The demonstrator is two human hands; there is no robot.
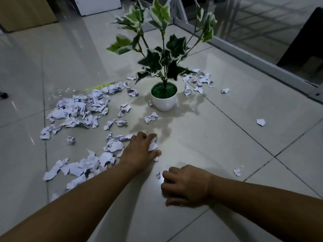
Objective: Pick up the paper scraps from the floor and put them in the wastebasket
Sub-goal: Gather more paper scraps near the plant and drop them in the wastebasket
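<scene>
Gathering scraps by the potted plant point(164, 96)

Left hand point(139, 151) clutches a paper scrap point(153, 144), long axis toward twelve; right hand point(185, 185) curled, empty.

The left hand point(139, 151) is stretched forward with its fingers curled around a paper scrap point(153, 144). The right hand point(185, 185) is low, its fingers curled under.
</scene>
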